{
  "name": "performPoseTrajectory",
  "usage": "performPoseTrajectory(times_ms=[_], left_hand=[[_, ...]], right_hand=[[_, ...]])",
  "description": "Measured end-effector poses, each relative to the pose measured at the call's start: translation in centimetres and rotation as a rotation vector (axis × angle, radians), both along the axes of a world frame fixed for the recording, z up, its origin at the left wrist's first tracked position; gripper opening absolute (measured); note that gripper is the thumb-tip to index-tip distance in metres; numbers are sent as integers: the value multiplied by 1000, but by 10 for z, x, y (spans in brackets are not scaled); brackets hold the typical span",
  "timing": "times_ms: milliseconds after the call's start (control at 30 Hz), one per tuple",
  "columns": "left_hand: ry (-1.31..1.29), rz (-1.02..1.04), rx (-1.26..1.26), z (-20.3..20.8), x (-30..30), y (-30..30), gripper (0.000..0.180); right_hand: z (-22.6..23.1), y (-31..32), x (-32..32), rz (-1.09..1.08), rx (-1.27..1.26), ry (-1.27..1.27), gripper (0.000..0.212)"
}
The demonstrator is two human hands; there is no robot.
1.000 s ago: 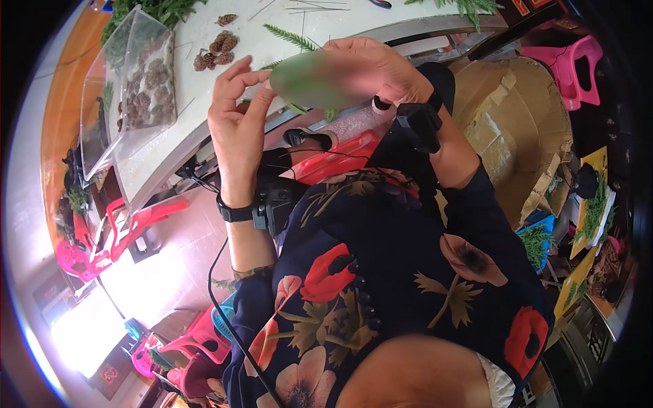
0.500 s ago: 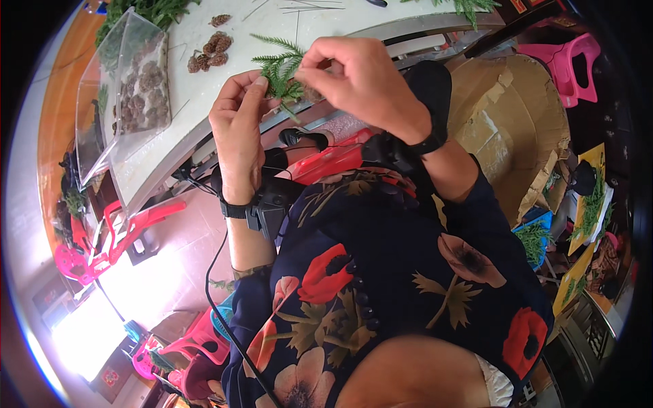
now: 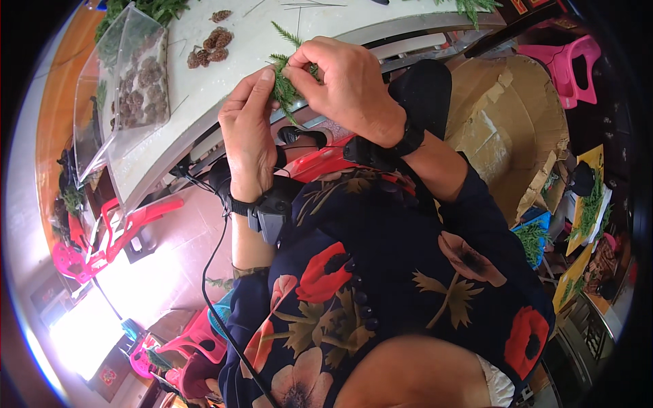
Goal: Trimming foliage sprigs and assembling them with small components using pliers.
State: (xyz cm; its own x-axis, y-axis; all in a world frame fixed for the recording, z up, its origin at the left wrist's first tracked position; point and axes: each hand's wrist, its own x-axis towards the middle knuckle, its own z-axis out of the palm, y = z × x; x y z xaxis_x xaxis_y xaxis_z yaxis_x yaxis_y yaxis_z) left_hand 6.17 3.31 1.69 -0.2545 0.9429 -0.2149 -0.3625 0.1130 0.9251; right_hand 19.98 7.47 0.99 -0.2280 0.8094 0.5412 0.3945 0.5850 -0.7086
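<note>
A green artificial pine sprig is pinched between my two hands, just off the near edge of the white table. My left hand grips its left side between thumb and fingers. My right hand closes over the upper middle of the sprig with thumb and forefinger together, and hides part of it. Whether a thin wire or anything else is also in those right fingertips cannot be made out. Several brown pine cones lie on the table beyond my left hand.
A clear plastic box holding more cones stands at the table's left. Thin wires and green sprigs lie along the far side. A large torn cardboard box is at my right, with a pink plastic chair behind it.
My right hand has moved left and closer to my left hand, now covering more of the sprig. My left hand has shifted slightly right, and the sprig has turned more upright.
</note>
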Motion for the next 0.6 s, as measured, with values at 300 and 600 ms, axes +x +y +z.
performPoseTrajectory(times_ms=[300,600], left_hand=[[-98,-4,-12,9,1,-7,19],[-71,-69,-8,-3,-10,-7,20]], right_hand=[[-11,-18,-1,-11,151,-78,17],[-13,-18,0,45,139,97,36]])
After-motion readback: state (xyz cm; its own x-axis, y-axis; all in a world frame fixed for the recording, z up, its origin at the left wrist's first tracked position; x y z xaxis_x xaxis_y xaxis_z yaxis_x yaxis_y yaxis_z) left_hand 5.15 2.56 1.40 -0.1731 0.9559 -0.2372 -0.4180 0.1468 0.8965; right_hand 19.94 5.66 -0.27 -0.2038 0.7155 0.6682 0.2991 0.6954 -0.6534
